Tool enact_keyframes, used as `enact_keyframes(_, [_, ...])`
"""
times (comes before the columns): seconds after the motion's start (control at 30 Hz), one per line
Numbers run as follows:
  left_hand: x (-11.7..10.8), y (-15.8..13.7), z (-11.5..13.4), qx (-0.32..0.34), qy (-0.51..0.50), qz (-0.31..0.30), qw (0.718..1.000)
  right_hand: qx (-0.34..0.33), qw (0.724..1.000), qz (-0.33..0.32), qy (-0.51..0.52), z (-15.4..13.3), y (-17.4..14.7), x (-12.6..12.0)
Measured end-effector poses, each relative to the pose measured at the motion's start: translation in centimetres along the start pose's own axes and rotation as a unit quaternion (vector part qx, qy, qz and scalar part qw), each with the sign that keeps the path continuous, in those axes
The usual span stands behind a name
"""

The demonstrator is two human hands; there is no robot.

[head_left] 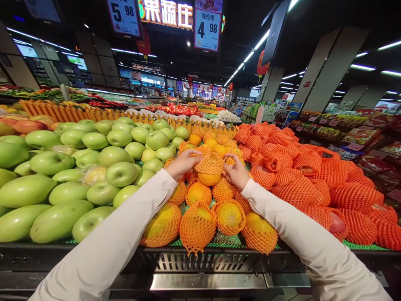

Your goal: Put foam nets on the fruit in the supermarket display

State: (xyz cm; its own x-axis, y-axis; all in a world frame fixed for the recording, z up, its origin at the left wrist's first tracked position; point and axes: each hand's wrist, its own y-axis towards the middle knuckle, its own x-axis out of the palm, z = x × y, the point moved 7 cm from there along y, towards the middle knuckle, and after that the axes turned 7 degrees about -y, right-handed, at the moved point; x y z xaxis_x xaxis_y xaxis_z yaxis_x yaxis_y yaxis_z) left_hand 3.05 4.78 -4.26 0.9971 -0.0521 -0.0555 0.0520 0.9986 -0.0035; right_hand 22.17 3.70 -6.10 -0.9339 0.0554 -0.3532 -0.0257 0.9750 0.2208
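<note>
In the middle of the pile, an orange (209, 179) has an orange foam net (210, 162) over its upper part; its lower part shows bare. At the net's left edge are the bent fingers of my left hand (184, 164), closed on it. My right hand (237, 172) pinches the opposite edge, thumb and forefinger close together. The fingertips are partly hidden by the net. Around both hands lie several other oranges, most of them in similar nets, such as a netted orange (230, 216) near the front.
Green apples (120, 173) are heaped on the left. Fruits in red foam nets (296, 190) fill the right side. A black slotted shelf edge (200, 261) runs along the front, and a low orange fence (216, 128) stands behind the oranges. Price signs (208, 29) hang overhead.
</note>
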Motion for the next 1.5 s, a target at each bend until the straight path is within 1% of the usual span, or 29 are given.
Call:
enact_keyframes(0.03, [-0.1, 0.1, 0.1, 0.007, 0.013, -0.004, 1.000, -0.040, 0.996, 0.016, -0.079, -0.8, -0.2, -0.3])
enact_keyframes(0.07, [-0.1, 0.1, 0.2, 0.012, 0.027, -0.011, 1.000, -0.078, 0.982, 0.030, -0.169, -1.6, -0.6, -0.5])
enact_keyframes(0.1, [-0.2, 0.2, 0.3, 0.014, 0.040, -0.023, 0.999, -0.106, 0.959, 0.041, -0.258, -2.3, -1.1, -0.5])
enact_keyframes(0.17, [-0.2, 0.3, 0.3, 0.008, 0.071, -0.057, 0.996, -0.123, 0.907, 0.044, -0.401, -3.2, -1.9, -0.3])
enact_keyframes(0.23, [-0.3, 0.4, 0.2, 0.005, 0.105, -0.086, 0.991, -0.111, 0.870, 0.033, -0.478, -3.5, -2.5, -0.2])
enact_keyframes(0.27, [-0.4, 0.6, 0.1, 0.012, 0.118, -0.090, 0.989, -0.109, 0.860, 0.028, -0.498, -3.5, -2.7, -0.1])
enact_keyframes(0.33, [-0.7, 1.0, -0.1, 0.040, 0.139, -0.077, 0.986, -0.114, 0.851, 0.023, -0.513, -3.4, -2.6, -0.1])
enact_keyframes(0.4, [-0.9, 1.4, -0.4, 0.063, 0.159, -0.061, 0.983, -0.122, 0.856, 0.021, -0.502, -3.0, -2.1, -0.1])
enact_keyframes(0.47, [-0.9, 1.7, -0.9, 0.061, 0.173, -0.064, 0.981, -0.147, 0.868, 0.036, -0.472, -2.8, -1.7, -0.4])
enact_keyframes(0.5, [-0.9, 1.7, -1.1, 0.056, 0.175, -0.072, 0.980, -0.171, 0.875, 0.053, -0.449, -2.9, -1.7, -0.5])
enact_keyframes(0.57, [-1.0, 1.7, -1.1, 0.050, 0.165, -0.084, 0.981, -0.240, 0.886, 0.089, -0.387, -3.7, -2.1, -0.8])
enact_keyframes(0.63, [-1.1, 1.7, -0.7, 0.055, 0.158, -0.084, 0.982, -0.315, 0.889, 0.101, -0.316, -4.8, -2.9, -0.8])
enact_keyframes(0.67, [-1.2, 1.6, -0.4, 0.059, 0.160, -0.082, 0.982, -0.349, 0.888, 0.090, -0.286, -5.4, -3.4, -0.6])
enact_keyframes(0.73, [-1.3, 1.5, 0.0, 0.060, 0.170, -0.078, 0.981, -0.405, 0.877, 0.047, -0.254, -6.3, -4.2, 0.1])
enact_keyframes(0.8, [-1.3, 1.3, 0.1, 0.052, 0.181, -0.080, 0.979, -0.437, 0.864, 0.008, -0.248, -6.8, -4.8, 0.8])
enact_keyframes(0.83, [-1.3, 1.2, 0.1, 0.047, 0.187, -0.085, 0.978, -0.445, 0.860, -0.002, -0.248, -6.9, -4.9, 1.1])
enact_keyframes(0.9, [-1.2, 0.9, 0.0, 0.038, 0.198, -0.104, 0.974, -0.452, 0.858, -0.001, -0.245, -6.9, -5.0, 1.2])
enact_keyframes(1.0, [-0.9, 0.6, -0.3, 0.030, 0.201, -0.149, 0.968, -0.453, 0.858, 0.008, -0.244, -6.9, -5.3, 1.1])
enact_keyframes(1.1, [-0.6, 0.3, -0.7, 0.027, 0.199, -0.177, 0.963, -0.425, 0.868, -0.001, -0.257, -6.8, -5.4, 1.1])
enact_keyframes(1.17, [-0.5, 0.3, -0.8, 0.034, 0.216, -0.180, 0.959, -0.395, 0.880, 0.009, -0.263, -6.6, -5.2, 0.9])
enact_keyframes(1.27, [-0.5, 0.5, -0.7, 0.058, 0.274, -0.160, 0.946, -0.351, 0.895, 0.053, -0.270, -6.2, -4.6, 0.3])
enact_keyframes(1.37, [-0.8, 0.9, -0.1, 0.107, 0.332, -0.121, 0.929, -0.303, 0.912, 0.072, -0.268, -5.3, -3.8, -0.1])
enact_keyframes(1.43, [-1.1, 1.0, 0.8, 0.153, 0.342, -0.093, 0.923, -0.294, 0.916, 0.074, -0.263, -5.1, -3.6, -0.1])
enact_keyframes(1.5, [-1.4, 0.8, 1.8, 0.201, 0.332, -0.063, 0.920, -0.306, 0.913, 0.074, -0.258, -5.2, -3.6, -0.1])
